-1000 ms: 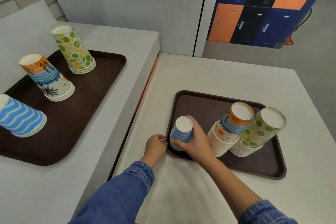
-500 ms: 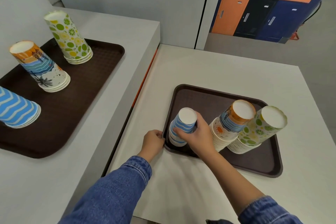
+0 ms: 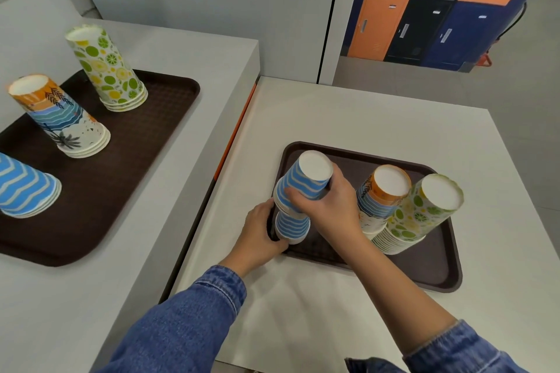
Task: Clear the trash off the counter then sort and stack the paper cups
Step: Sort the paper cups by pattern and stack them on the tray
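The left tray (image 3: 157, 118) bears three cup stacks (image 3: 106, 70) in a row; the right tray (image 3: 439, 269) likewise.

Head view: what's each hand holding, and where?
Right hand grips the upper blue cups round their sidewall, mid-height. Left hand holds the lower blue stack at its rim end.

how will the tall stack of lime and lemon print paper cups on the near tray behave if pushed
The lime and lemon paper cup stack is tall for its base, so a high push would probably tip it. Being paper, it is likely light and easy to slide. It stands close beside the orange-topped cup stack, which might get knocked too.
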Motion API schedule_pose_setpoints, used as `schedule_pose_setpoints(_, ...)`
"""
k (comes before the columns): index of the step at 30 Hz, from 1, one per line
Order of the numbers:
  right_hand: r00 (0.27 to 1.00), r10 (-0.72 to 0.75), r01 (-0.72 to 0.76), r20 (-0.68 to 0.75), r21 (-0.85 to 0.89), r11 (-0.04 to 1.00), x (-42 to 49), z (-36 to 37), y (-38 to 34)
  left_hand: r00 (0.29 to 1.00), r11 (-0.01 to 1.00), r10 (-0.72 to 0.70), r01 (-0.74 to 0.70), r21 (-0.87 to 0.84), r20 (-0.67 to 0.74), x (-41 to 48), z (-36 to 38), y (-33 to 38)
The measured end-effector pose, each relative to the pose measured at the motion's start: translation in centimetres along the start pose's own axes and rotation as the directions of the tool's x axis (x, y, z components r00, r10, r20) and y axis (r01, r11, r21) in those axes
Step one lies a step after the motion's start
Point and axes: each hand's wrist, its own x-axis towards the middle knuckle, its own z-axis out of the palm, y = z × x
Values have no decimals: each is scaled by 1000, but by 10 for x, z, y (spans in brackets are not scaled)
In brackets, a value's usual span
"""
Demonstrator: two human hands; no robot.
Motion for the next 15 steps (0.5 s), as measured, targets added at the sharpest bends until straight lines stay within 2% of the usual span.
schedule_pose_setpoints(3,999,-24,25,-37,33,999,1,-3,-15,999,978,29,-31,-204,-15,4,6,11)
schedule_pose_setpoints(5,998,-34,38,-61,61,997,3,-5,-26,999,963,5,-17,-269,-44,8,15,18)
schedule_pose_setpoints(15,995,13,0,-104,127,992,9,-13,-36,989,979,-41,10,-205,-144,16,32,18)
